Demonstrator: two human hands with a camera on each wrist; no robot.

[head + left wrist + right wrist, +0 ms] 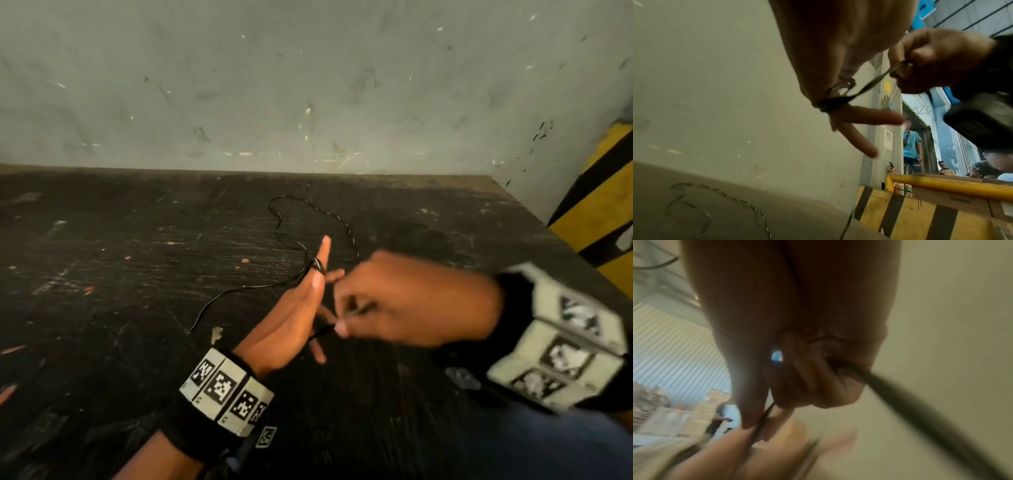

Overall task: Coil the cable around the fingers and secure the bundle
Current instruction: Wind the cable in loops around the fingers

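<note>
Marker-covered wrist bands sit lowest in the head view, and above them the left hand [291,315] stands edge-up with straight fingers at frame centre, the thin black cable [284,222] looped round them while its slack snakes over the dark scratched surface [102,274] toward the upper middle. From the left wrist, turns of cable bind the straight fingers [865,117] at centre. Blurred, the right wrist view shows the right hand [818,369] pinching the cable taut, running to the lower right.
</note>
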